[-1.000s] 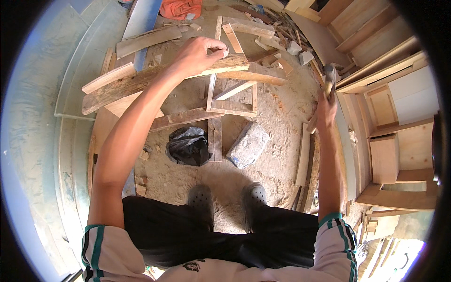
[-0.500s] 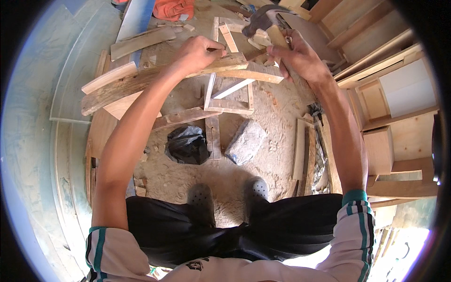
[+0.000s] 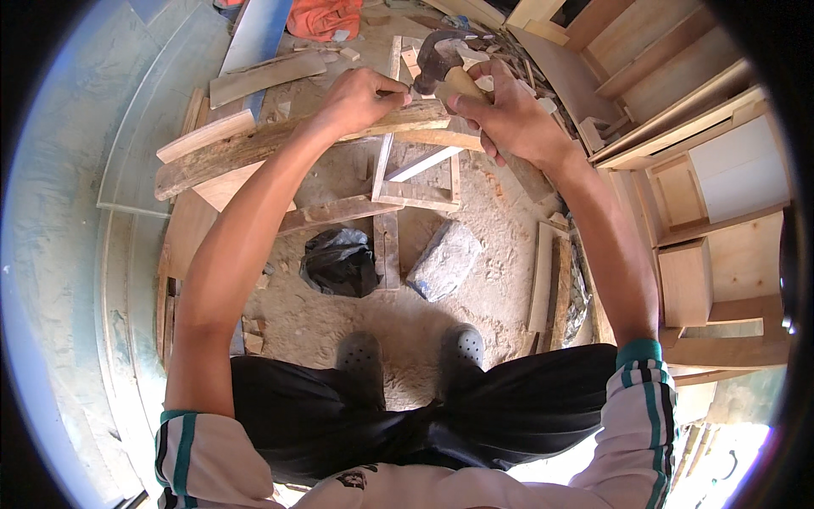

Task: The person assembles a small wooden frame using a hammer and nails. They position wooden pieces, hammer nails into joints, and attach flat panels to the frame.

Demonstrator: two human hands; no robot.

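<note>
My right hand (image 3: 513,119) is wrapped round the wooden handle of a claw hammer (image 3: 437,64). The hammer's dark head sits close to the fingertips of my left hand (image 3: 360,97). Thumb and forefinger of that left hand are pinched together just over the right end of a rough wooden beam (image 3: 220,159); whatever they hold is too small to make out. The beam slopes from the left toward the middle, passing behind my left forearm. Under its right end lies a paler wooden piece (image 3: 437,137), partly hidden by my right hand.
A light wooden frame (image 3: 415,197) is on the dusty floor below the beam. Nearer my feet are a black plastic bag (image 3: 339,263) and a pale block (image 3: 445,261). Wooden cabinets (image 3: 721,229) line the right side. Glass-like sheets (image 3: 136,161) lie left, and an orange cloth (image 3: 324,17) at the back.
My right hand has swung the hammer left and down, bringing its head beside my left fingertips. The left hand keeps its pinch at the beam's end.
</note>
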